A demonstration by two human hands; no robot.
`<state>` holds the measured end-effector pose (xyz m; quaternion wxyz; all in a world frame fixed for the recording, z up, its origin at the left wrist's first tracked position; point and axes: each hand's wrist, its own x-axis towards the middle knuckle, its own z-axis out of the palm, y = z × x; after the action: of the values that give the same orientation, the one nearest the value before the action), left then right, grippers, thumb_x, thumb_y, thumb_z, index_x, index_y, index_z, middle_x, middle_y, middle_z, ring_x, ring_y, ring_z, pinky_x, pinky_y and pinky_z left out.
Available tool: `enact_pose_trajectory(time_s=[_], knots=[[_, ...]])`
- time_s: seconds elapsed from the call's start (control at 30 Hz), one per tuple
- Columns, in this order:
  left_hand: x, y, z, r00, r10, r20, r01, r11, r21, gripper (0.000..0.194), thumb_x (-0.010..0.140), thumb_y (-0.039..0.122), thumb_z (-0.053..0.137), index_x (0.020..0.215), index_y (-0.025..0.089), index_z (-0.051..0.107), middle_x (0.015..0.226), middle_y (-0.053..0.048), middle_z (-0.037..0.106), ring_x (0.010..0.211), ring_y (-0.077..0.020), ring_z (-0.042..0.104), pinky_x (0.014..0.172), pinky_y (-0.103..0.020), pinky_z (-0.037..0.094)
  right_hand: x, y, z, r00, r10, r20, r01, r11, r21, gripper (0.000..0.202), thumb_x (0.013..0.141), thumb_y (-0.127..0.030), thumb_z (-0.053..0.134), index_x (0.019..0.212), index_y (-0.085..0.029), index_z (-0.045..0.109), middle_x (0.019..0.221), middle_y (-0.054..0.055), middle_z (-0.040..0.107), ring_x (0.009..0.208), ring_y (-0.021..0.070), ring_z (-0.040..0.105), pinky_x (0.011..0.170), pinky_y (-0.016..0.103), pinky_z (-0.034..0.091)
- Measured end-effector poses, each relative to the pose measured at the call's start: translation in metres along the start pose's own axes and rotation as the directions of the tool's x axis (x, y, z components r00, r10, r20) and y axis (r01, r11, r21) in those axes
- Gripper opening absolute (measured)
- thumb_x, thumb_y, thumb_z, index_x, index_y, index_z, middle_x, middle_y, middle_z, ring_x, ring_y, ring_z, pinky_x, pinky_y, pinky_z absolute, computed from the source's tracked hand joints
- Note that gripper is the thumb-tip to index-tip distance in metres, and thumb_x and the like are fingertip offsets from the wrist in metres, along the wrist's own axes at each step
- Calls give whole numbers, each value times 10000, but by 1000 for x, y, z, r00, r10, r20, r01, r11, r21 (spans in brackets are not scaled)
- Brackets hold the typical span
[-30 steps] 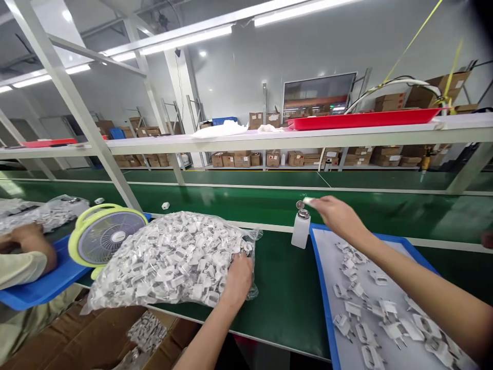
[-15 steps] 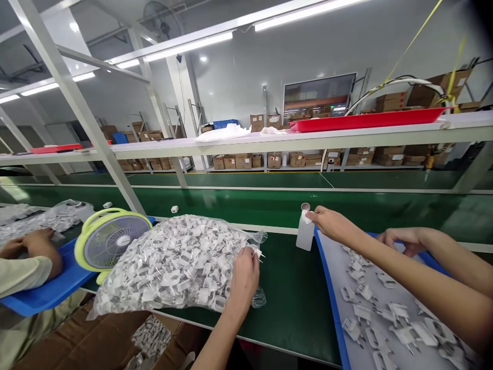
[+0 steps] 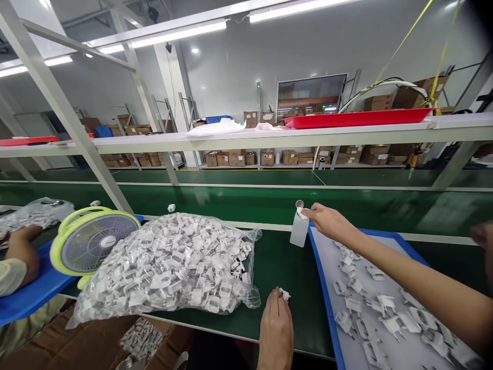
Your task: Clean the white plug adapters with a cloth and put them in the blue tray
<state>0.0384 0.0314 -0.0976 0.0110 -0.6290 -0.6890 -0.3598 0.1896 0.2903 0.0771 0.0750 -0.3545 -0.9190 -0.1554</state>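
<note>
Low in the middle of the head view, my left hand point(image 3: 276, 326) is closed with a small white plug adapter point(image 3: 284, 294) at its fingertips, just over the green bench point(image 3: 285, 262). To its left lies a clear plastic bag point(image 3: 165, 267) full of white plug adapters. My right hand point(image 3: 326, 220) reaches in from the right, its fingers pinching a small white cloth point(image 3: 302, 214) against the top of a translucent bottle point(image 3: 299, 232). The right forearm crosses over a blue-rimmed tray point(image 3: 322, 280) with several scattered adapters. The fingertips of both hands are partly hidden.
A yellow-green fan point(image 3: 96, 241) stands left of the bag. Another person's hand point(image 3: 26, 234) is at the far left, beside a blue tray point(image 3: 34, 285). A second person's blurred hand point(image 3: 481, 235) shows at the right edge. A red tray point(image 3: 358, 119) sits on the raised shelf.
My left hand has moved from the bag down and right with the plug adapter. My right hand stays at the bottle. The other person's hand has left the tray toward the right edge.
</note>
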Motion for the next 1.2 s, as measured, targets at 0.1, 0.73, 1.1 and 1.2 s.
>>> enact_pose_trajectory(time_s=[0.1,0.73,1.1,1.2], knots=[[-7,1,1,998,-59,-2,59,997,-44,338,1009,109,379,1113,158,697,1251,-222,725,1200,-356,691,978,-535,606,-1,1,-1,1000,3,-4,-3,1000,-1,289,1012,-351,619,1240,-172,614,1071,50,660,798,147,655,698,315,585],[26,-10,-38,924,-143,354,262,912,-316,608,984,235,537,1574,194,393,1563,-152,509,1461,-354,433,1136,-534,448,-1,1,1,1000,14,1,-14,999,43,293,1023,-342,594,1272,-188,596,1066,46,646,803,152,637,716,326,567],[53,-12,-43,925,-14,380,145,937,-318,400,937,106,539,1301,210,667,1266,-105,715,1175,-293,624,1020,-437,524,-7,-3,9,968,249,-28,-196,822,535,281,1022,-431,571,1137,-185,647,1006,35,642,806,158,614,755,347,539],[46,-14,-46,921,-17,389,162,925,-344,382,934,106,541,1280,211,665,1227,-102,721,1145,-279,638,997,-416,534,-21,-18,2,919,394,23,-267,579,770,445,1038,-561,464,1033,-159,654,894,23,638,748,158,614,682,323,527]])
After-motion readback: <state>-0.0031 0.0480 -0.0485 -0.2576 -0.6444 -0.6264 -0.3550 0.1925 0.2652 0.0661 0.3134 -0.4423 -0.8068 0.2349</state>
